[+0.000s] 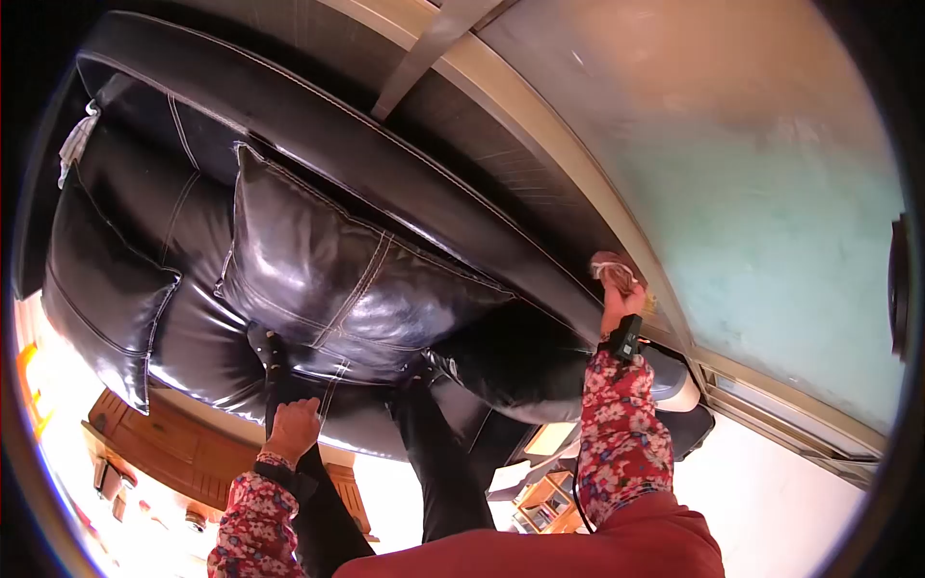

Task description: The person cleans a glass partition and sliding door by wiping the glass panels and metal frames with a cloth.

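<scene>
My right hand (621, 297) reaches far out at the right, wrapped round a crumpled pinkish-brown cloth (614, 268). It is beside the top edge of the black leather sofa's backrest (405, 183), close to the beige window frame (588, 164). My left hand (294, 427) is held low over my dark-trousered leg, its fingers curled in; nothing shows in it. Both my feet stand on the sofa seat, in front of a large black cushion (328, 270). Another black cushion (106, 260) lies at the left.
A frosted glass pane (761, 164) fills the upper right. A whitish cloth (77, 144) hangs at the sofa's left end. Below are a wooden table (159, 448) and a small shelf with books (547, 503). A metal bar (419, 63) crosses above the backrest.
</scene>
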